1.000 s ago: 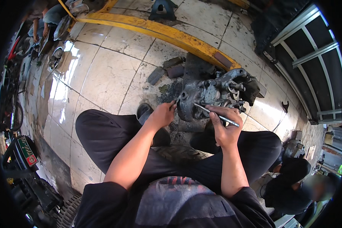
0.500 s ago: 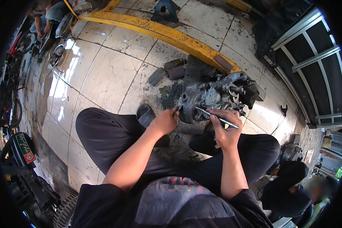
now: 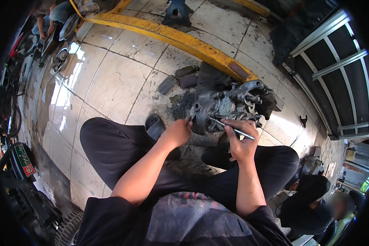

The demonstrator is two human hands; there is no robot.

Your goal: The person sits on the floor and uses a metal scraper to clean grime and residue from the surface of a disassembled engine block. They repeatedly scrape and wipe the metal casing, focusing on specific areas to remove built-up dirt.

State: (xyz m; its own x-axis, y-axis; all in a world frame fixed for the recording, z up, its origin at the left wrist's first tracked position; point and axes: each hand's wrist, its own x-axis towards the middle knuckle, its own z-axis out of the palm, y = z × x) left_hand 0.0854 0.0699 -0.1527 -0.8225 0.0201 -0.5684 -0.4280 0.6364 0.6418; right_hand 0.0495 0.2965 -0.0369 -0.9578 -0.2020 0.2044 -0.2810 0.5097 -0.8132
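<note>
Your right hand (image 3: 244, 147) holds a slim metal tool (image 3: 246, 135), its tip at the grey metal assembly (image 3: 225, 104). Your left hand (image 3: 177, 133) is at the assembly's left edge. Beyond, a yellow beam (image 3: 192, 42) crosses the tiled floor (image 3: 115, 82).

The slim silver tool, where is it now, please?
In the head view, the slim silver tool is right of centre, in the right hand, pointing at the grey metal assembly.

Pale lettering (image 3: 22, 153) marks a green-and-red plate (image 3: 25, 160); shirt print (image 3: 199, 217) illegible.
</note>
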